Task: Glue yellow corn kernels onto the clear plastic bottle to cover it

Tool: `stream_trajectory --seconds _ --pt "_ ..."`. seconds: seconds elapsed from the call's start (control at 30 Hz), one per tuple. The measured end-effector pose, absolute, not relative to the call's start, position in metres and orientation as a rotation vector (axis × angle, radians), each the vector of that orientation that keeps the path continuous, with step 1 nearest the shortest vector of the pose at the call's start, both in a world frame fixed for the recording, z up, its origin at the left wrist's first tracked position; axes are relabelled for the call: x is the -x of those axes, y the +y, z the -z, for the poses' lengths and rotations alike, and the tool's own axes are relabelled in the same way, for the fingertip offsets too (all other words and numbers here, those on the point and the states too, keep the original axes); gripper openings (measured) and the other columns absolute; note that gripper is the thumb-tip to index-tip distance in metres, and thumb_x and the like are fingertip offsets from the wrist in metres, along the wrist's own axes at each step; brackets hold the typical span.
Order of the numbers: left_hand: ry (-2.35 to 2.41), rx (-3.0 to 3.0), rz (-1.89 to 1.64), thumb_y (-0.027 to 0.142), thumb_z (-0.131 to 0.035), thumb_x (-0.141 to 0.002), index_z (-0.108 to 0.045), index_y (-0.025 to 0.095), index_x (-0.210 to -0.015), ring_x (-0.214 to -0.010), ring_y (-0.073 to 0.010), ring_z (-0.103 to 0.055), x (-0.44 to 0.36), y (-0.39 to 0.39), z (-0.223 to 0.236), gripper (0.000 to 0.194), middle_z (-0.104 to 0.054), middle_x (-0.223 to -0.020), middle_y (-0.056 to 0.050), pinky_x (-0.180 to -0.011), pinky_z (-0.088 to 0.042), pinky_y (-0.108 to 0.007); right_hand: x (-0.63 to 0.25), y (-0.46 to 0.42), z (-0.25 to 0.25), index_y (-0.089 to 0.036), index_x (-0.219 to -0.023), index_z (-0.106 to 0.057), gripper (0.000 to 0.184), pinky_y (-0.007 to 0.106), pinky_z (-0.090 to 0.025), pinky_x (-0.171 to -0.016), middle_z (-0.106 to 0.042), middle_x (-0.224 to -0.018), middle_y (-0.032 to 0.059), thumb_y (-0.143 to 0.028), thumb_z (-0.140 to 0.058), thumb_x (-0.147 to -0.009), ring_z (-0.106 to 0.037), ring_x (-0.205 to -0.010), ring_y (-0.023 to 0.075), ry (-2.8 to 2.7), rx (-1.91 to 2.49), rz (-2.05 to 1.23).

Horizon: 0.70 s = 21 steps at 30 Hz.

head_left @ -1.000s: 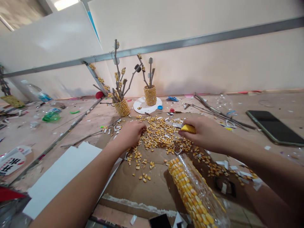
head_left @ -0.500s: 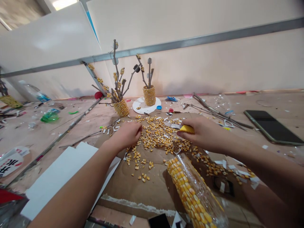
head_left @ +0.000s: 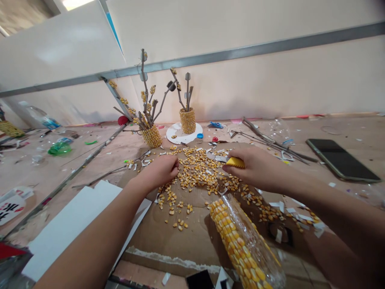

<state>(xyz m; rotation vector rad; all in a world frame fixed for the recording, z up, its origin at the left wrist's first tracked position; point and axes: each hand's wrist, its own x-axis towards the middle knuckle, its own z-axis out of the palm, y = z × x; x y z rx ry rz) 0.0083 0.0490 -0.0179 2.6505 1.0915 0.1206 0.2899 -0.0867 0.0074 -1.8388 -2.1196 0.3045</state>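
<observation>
My left hand rests curled on the left edge of a heap of loose corn kernels spread over a sheet of cardboard; its fingertips are tucked under and what they pinch is hidden. My right hand is closed on a small yellow object above the right side of the heap. In front of my right arm lies a clear plastic bottle, partly covered with rows of stuck-on kernels.
Two kernel-covered pots with twigs stand behind the heap, one on a white plate. A black phone lies at the right, loose twigs near it. White board lies at the left; paper scraps litter the table.
Both hands stay almost where they were. The view has drifted slightly, so everything sits a little further left and up in the picture.
</observation>
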Motion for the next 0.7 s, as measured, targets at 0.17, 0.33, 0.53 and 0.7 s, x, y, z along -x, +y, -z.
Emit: stream_trajectory --seconds 0.17,0.33,0.53,0.7 --pt "1.022 -2.361 -0.35 0.029 -0.059 -0.089 -0.067 0.017 -0.088 -0.067 -0.0157 -0.065 -0.022 0.025 0.008 0.015 -0.072 -0.077 -0.004 -0.061 -0.051 -0.025 -0.283 -0.091 -0.009 -0.022 -0.073 -0.056 0.025 0.031 -0.031 -0.062 -0.06 -0.068 0.0007 -0.031 -0.064 -0.095 -0.05 -0.064 0.0167 -2.039 1.706 -0.317" --pt "0.687 -1.462 -0.547 0.034 -0.082 -0.078 -0.067 0.016 -0.079 -0.061 -0.0111 -0.061 -0.04 -0.027 0.005 0.024 -0.067 -0.07 0.0 -0.06 -0.048 -0.023 -0.263 -0.107 -0.007 -0.021 -0.097 -0.067 0.008 0.027 -0.038 -0.065 -0.066 -0.08 -0.0011 -0.019 -0.068 -0.089 -0.055 -0.07 0.0142 -1.938 1.248 -0.444" --pt "0.694 -1.125 -0.499 0.031 -0.095 -0.066 -0.073 0.015 -0.08 -0.056 -0.0078 -0.056 -0.047 -0.055 0.0 0.031 -0.067 -0.067 0.001 -0.054 -0.042 -0.019 -0.255 -0.119 -0.006 -0.022 -0.101 -0.068 0.031 0.027 -0.044 -0.07 -0.068 -0.089 -0.0004 -0.002 -0.063 -0.077 -0.06 -0.077 0.0135 -1.953 0.955 -0.491" --pt "0.71 -1.117 -0.505 0.037 -0.097 -0.067 -0.071 0.014 -0.076 -0.056 -0.0067 -0.052 -0.049 -0.052 0.002 0.036 -0.064 -0.067 0.002 -0.053 -0.039 -0.018 -0.259 -0.118 0.001 -0.025 -0.107 -0.069 0.041 0.03 -0.048 -0.072 -0.073 -0.095 0.0015 -0.002 -0.062 -0.074 -0.065 -0.08 0.0171 -2.044 0.991 -0.464"
